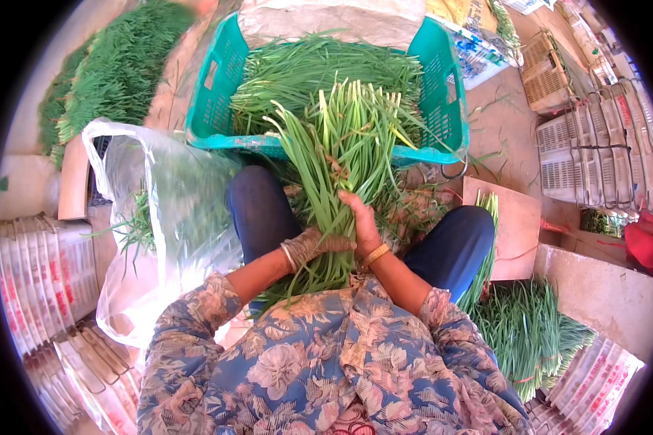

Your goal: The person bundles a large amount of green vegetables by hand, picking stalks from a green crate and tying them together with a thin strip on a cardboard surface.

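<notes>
I see the green bunch (325, 206) in the grip, left hand (318, 243) and right hand (364, 226) closed round it, seemingly untied. Beyond them, greens (308, 67) in the teal crate (446, 153) look unbundled; rightward, stacked bundles (519, 326) look finished.

The thin-leaved green bundle (341, 152) pales to cream at its stalk ends; the rectangular plastic crate (432, 154) is teal; the long-sleeved blue fabric shirt (305, 355) bears beige-pink flowers; the cloth trousers (450, 239) are navy.
</notes>
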`<state>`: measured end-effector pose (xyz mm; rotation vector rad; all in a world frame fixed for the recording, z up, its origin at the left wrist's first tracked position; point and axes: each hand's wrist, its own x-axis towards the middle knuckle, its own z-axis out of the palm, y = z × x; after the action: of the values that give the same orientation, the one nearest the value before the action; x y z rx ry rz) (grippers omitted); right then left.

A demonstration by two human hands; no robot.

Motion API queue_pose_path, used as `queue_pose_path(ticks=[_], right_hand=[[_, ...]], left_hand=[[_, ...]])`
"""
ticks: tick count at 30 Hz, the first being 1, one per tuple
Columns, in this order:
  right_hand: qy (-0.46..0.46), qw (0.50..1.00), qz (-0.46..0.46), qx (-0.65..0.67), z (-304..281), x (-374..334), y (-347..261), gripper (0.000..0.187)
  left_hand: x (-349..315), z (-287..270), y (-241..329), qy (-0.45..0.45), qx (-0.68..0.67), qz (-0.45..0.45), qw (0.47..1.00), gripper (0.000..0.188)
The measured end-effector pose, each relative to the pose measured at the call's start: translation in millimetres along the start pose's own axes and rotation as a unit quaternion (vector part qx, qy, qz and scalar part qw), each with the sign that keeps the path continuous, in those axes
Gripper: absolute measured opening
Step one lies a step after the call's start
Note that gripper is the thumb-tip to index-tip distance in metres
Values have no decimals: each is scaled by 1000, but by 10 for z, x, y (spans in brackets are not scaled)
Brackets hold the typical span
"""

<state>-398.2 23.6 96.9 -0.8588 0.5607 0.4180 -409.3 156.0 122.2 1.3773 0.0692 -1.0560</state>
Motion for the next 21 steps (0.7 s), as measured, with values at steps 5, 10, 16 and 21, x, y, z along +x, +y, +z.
queue_pose_path(ticks=[5, 10, 16, 21], right_hand=[[-51, 990, 112, 66, -73, 17, -39, 40], [-74, 993, 81, 49, -165, 69, 3, 33], [-6, 997, -53, -57, -80, 62, 89, 35], [-35, 997, 35, -60, -109, -174, 27, 42]], left_hand=[[-98, -213, -174, -54, -214, -89, 971, 55], [-212, -112, -7, 20, -420, 20, 907, 73], [-145, -12, -40, 45, -299, -40, 952, 60], [-64, 79, -105, 84, -219, -20, 972, 44]])
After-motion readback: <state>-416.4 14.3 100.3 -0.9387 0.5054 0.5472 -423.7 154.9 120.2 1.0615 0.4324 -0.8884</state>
